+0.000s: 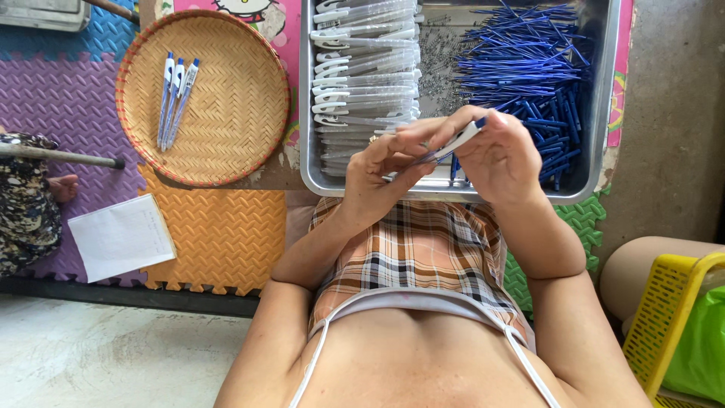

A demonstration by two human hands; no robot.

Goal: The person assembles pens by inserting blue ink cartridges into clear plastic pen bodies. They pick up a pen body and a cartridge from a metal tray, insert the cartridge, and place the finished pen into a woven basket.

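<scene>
Pen (453,143) | pinched by both hands: left (381,170), right (498,155) | tip hidden

The right hand (502,155) hides most of the pen (453,143) it holds.

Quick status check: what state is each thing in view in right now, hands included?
Left hand: closed on the pen, over the tray.
Right hand: gripping the pen's upper end.
Pen: held between both hands, tilted.
Metal tray: holds clear barrels, small springs, blue refills.
Woven basket: three finished pens lying side by side.
Paper sheet: flat on the mat.
</scene>
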